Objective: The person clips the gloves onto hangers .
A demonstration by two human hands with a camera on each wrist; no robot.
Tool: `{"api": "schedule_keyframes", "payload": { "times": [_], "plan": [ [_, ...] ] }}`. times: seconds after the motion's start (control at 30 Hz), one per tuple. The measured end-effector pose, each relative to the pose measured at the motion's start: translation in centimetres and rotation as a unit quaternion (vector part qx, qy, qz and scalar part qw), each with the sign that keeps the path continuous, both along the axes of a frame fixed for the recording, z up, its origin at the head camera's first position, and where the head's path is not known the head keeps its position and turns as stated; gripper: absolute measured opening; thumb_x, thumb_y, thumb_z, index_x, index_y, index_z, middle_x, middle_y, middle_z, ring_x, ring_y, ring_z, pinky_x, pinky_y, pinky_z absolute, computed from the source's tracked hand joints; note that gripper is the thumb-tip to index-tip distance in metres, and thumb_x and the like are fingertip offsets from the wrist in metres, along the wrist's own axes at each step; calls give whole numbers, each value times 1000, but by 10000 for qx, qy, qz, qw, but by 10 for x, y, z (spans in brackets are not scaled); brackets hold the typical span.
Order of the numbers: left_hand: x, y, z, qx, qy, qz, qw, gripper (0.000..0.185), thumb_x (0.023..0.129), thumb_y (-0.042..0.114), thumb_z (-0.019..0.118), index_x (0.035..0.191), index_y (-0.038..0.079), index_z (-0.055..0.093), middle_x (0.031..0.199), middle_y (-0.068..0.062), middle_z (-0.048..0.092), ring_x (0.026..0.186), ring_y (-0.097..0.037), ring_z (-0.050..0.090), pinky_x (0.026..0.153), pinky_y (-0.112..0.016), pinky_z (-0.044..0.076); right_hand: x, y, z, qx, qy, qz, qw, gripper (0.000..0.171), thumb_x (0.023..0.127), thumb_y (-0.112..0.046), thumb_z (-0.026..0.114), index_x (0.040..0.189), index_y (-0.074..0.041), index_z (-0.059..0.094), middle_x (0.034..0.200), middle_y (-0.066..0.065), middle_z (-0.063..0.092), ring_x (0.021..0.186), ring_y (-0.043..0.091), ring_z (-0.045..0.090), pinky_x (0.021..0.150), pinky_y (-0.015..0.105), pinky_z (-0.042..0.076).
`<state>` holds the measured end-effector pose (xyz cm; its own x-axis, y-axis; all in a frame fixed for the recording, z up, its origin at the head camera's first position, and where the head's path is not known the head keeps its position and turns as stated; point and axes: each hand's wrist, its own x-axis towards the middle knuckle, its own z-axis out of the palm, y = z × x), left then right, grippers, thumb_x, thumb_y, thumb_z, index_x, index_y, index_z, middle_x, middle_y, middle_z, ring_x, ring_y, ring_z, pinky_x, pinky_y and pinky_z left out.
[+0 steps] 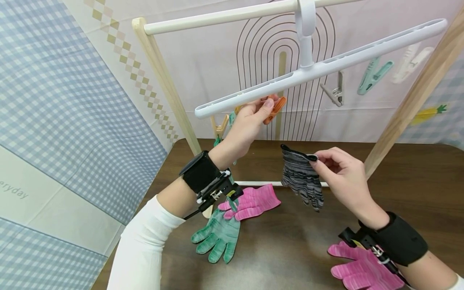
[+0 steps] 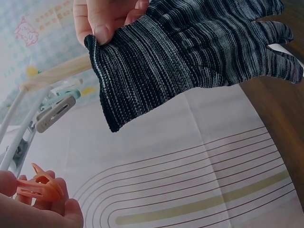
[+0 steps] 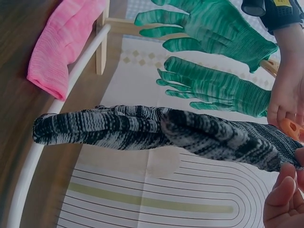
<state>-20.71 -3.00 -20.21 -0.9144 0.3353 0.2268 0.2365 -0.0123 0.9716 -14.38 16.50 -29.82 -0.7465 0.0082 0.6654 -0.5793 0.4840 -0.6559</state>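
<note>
The black-and-grey striped knit glove (image 1: 302, 179) hangs in the air above the dark brown wooden table (image 1: 417, 177), held up by its cuff with the fingers drooping down. Your right hand (image 1: 342, 175) pinches that cuff between thumb and fingertips, just to the right of the glove, level with the lower rail of the pale wooden drying rack (image 1: 163, 76).

Your left hand (image 1: 250, 125) is raised higher, right under the white plastic hanger bar (image 1: 319, 66) that slants from lower left to upper right. Its thumb and fingers are pressed on an orange plastic clothes peg (image 1: 275, 109) that hangs from the bar.

Farther along the bar hang a grey peg (image 1: 335, 92), a mint-green peg (image 1: 373, 74) and a white peg (image 1: 411, 60).

On the table below your left wrist lie a green knit glove (image 1: 217, 237) and a pink knit glove (image 1: 251, 201), touching each other. A second pink knit glove (image 1: 362, 270) lies under your right wrist, well apart from the first.
</note>
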Motion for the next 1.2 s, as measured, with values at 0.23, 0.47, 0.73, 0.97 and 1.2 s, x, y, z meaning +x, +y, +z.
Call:
{"api": "schedule_keyframes", "payload": {
  "times": [0.23, 0.47, 0.73, 0.97, 1.2],
  "plan": [
    [-1, 0, -1, 179, -64, -70, 9998, 35, 95, 16, 38, 127, 4, 42, 126, -9, 47, 95, -11, 44, 74, -20, 35, -1, -2, 2, 169, 105, 8, 9998, 13, 74, 7, 63, 84, -1, 64, 73, -17, 50, 59, -3, 43, 53, 8, 35],
    [-1, 2, -1, 305, -246, 59, 9992, 35, 94, 17, 40, 126, 4, 44, 124, -10, 48, 93, -9, 44, 74, -19, 35, -3, -4, 3, 250, 199, 47, 9995, 9, 76, 6, 62, 83, 0, 62, 73, -17, 49, 59, -3, 43, 52, 9, 35],
    [-3, 4, -3, 367, -330, 148, 9987, 34, 94, 17, 41, 125, 4, 44, 121, -10, 49, 94, -10, 45, 76, -19, 35, -4, -10, 5, -8, 114, 46, 9999, 13, 74, 8, 63, 82, -1, 64, 72, -16, 51, 59, -3, 44, 52, 8, 36],
    [-4, 4, -5, 401, -333, 202, 9984, 34, 93, 17, 42, 125, 4, 45, 120, -11, 50, 96, -11, 46, 77, -19, 36, -5, -13, 7, 15, 69, 64, 10000, 13, 75, 7, 62, 83, -2, 65, 73, -15, 51, 60, -2, 44, 53, 9, 35],
    [-4, 4, -5, 450, -362, 231, 9981, 34, 93, 17, 42, 124, 3, 45, 119, -11, 50, 96, -10, 46, 75, -19, 37, -8, -14, 7, 313, 188, 60, 9993, 10, 77, 4, 61, 84, -2, 63, 74, -14, 49, 61, -3, 43, 54, 10, 35]
  ]
}}
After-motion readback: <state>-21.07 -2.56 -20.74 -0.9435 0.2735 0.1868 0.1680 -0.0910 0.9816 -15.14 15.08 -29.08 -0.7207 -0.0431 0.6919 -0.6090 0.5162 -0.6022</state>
